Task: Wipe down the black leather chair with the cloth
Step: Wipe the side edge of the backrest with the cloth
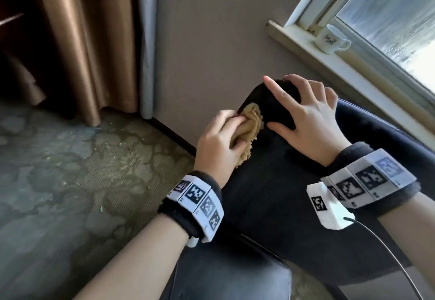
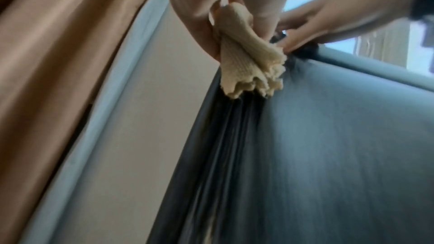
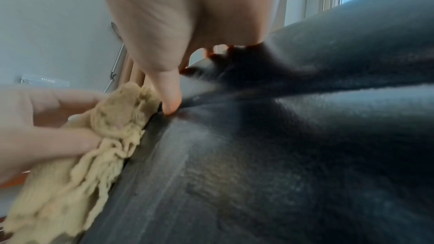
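Observation:
The black leather chair (image 1: pixel 270 182) fills the lower right of the head view, its back corner near the wall. My left hand (image 1: pixel 219 141) grips a bunched tan cloth (image 1: pixel 321 124) against the chair's left edge near that corner. The cloth (image 2: pixel 249 62) hangs from my curled fingers in the left wrist view and touches the chair's seam (image 2: pixel 234 118). My right hand (image 1: pixel 306 113) lies spread over the chair's top corner, fingers straight, thumb (image 3: pixel 169 96) pressing the leather (image 3: pixel 281 155) beside the cloth (image 3: pixel 94 146).
A beige wall (image 1: pixel 211 40) stands close behind the chair. A brown curtain (image 1: pixel 77 40) hangs at the left over patterned carpet (image 1: pixel 70 170). A white mug (image 1: pixel 330 39) sits on the window sill (image 1: pixel 353 68) at the upper right.

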